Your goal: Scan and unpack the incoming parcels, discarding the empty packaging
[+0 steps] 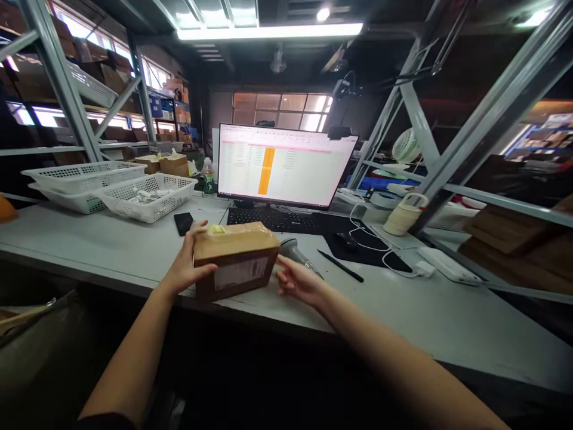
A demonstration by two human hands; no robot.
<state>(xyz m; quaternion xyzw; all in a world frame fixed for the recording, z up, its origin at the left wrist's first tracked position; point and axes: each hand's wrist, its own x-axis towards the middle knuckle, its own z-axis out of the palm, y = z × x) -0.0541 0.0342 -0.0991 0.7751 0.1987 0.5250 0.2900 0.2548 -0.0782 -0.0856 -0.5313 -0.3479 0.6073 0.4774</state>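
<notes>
A taped brown cardboard box (pixel 237 245) stands near the desk's front edge, a white label (pixel 242 272) on the side facing me. My left hand (pixel 188 263) grips its left end, thumb across the front and fingers over the far top edge. A yellow patch (pixel 217 229) shows on top beside those fingers. At the right end, my right hand (pixel 298 280) has its index finger extended to the box's edge and the other fingers loosely curled; whether it touches is unclear. Just behind this hand lies a grey handheld scanner (pixel 299 254), partly covered.
Behind the box are a keyboard (pixel 286 221) and a lit monitor (pixel 304 170). White baskets (pixel 154 206) and a phone (pixel 183 223) lie left. A black pen (pixel 340 266), mouse (pixel 347 240), cable and white power strip (pixel 449 266) are right. Metal posts (pixel 496 113) frame the desk.
</notes>
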